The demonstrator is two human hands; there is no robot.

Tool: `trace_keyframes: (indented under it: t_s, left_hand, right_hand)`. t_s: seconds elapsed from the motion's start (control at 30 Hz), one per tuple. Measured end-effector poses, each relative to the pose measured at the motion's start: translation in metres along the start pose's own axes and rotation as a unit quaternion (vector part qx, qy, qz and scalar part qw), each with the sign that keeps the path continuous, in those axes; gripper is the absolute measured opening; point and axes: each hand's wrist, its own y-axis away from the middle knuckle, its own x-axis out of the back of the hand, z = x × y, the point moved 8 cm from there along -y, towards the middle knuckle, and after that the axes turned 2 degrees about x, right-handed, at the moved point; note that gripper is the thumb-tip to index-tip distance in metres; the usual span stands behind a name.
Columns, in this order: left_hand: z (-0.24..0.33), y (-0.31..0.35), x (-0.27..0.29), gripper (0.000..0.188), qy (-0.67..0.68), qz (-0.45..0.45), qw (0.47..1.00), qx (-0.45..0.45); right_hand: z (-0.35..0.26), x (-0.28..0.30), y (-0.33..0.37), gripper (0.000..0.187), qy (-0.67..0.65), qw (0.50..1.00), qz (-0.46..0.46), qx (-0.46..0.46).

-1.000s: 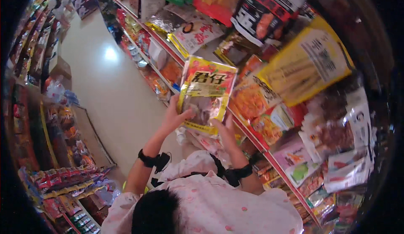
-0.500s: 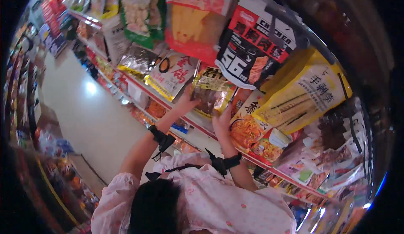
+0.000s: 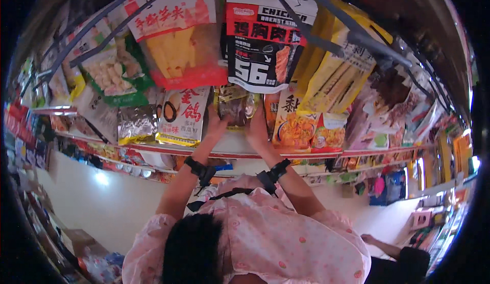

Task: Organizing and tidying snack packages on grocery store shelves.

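Gold-yellow and glossy, the snack packet now stands pushed in on the shelf among the other goods, where half a second ago it was still being lifted toward it. The left hand and right hand clasp its lower corners, fingers closed on it. Its long axis runs upright, top edge toward the hanging bags. Above hang a black-and-red bag and a red-and-white bag; a white packet stands just left.
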Motion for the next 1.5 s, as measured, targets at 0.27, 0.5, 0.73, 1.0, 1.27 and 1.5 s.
trace_keyframes:
  t_s: [0.27, 0.5, 0.73, 1.0, 1.27, 1.5]
  left_hand:
    - [0.003, 0.003, -0.010, 0.077, 0.127, -0.061, 0.989, 0.042]
    - [-0.029, 0.002, -0.017, 0.075, 0.202, -0.032, 0.978, 0.051]
    - [0.043, 0.023, -0.005, 0.075, 0.068, -0.052, 0.996, -0.021]
    - [0.036, 0.023, 0.001, 0.080, -0.061, -0.038, 0.988, -0.136]
    - [0.026, 0.025, 0.001, 0.079, -0.067, -0.024, 0.989, -0.128]
    - [0.047, 0.059, 0.026, 0.068, -0.090, -0.082, 0.982, -0.144]
  right_hand:
    - [-0.017, 0.010, 0.039, 0.062, 0.157, 0.986, 0.004, -0.054]
    - [-0.023, 0.013, 0.083, 0.050, 0.075, 0.990, -0.115, -0.014]
    - [-0.017, 0.010, 0.093, 0.051, 0.186, 0.978, -0.089, 0.040]
    - [-0.036, 0.014, 0.086, 0.048, 0.152, 0.984, -0.089, 0.036]
    - [-0.041, 0.042, 0.092, 0.030, 0.003, 0.999, -0.047, 0.021]
    - [0.003, 0.086, 0.130, 0.016, -0.017, 0.995, 0.071, -0.073]
